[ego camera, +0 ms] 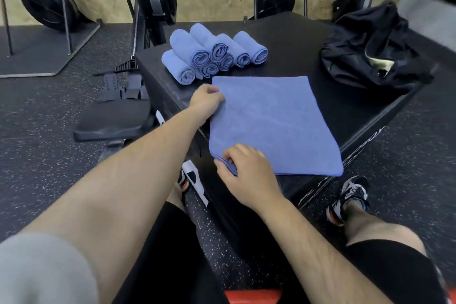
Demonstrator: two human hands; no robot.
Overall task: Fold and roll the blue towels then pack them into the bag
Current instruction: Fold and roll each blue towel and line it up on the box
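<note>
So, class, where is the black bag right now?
Head view, far right: the black bag sits on the black box, right of the rolled towels.

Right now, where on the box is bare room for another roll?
Bare box top between the rolled towels and the bag, plus a strip between the flat towel and the bag. Crowded at left: left hand and right hand pinch the flat towel's corners there.

The black box (296,39) carries a flat blue towel (271,123) at its near edge, rolled towels (212,54) near its far left corner, and a black bag (370,49) on its right side.
</note>
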